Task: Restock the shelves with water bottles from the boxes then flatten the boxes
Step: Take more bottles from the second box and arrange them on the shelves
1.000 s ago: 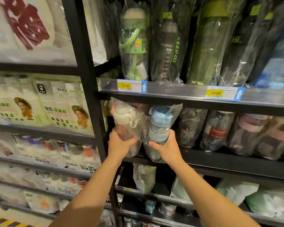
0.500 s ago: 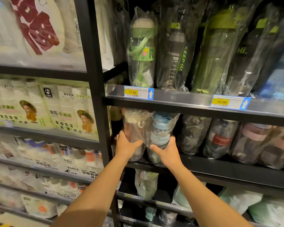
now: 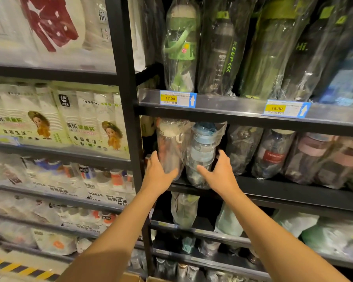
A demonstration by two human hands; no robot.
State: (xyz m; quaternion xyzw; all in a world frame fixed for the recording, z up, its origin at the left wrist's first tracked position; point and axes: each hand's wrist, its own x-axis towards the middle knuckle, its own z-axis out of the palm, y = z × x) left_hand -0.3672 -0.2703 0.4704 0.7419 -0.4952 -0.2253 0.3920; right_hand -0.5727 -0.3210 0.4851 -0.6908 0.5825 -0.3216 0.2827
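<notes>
While both hands are raised to the black metal shelf [image 3: 273, 192] second from the top, the step in hand is restocking, not box flattening. The left hand [image 3: 158, 178] grips a clear plastic water bottle with a white lid [image 3: 170, 147], sealed in a see-through bag, with the thumb across its front and the fingers round its left side. The right hand [image 3: 220, 176] grips a clear plastic water bottle with a blue lid [image 3: 202, 151], bagged the same way, with the thumb on the front and the fingers round its right side.

Both bottles are upright and touching each other at the shelf's left end. They stand just beside the black upright post [image 3: 128, 119] and below the yellow price tag marked 17.00 [image 3: 177, 98]. Their bases are at the front lip, and I cannot tell whether either one rests its full weight there yet. A row of dark bagged bottles [image 3: 273, 155] fills the shelf to the right.

As I judge it, the next move calls for sliding both bottles back until their bases are fully on the shelf and level with that row. The loose bags could catch on the lip, so each hand should let go only once its bottle stands steady. A strip of brown cardboard [image 3: 130, 278] shows at the bottom edge, probably a box not yet flattened.
</notes>
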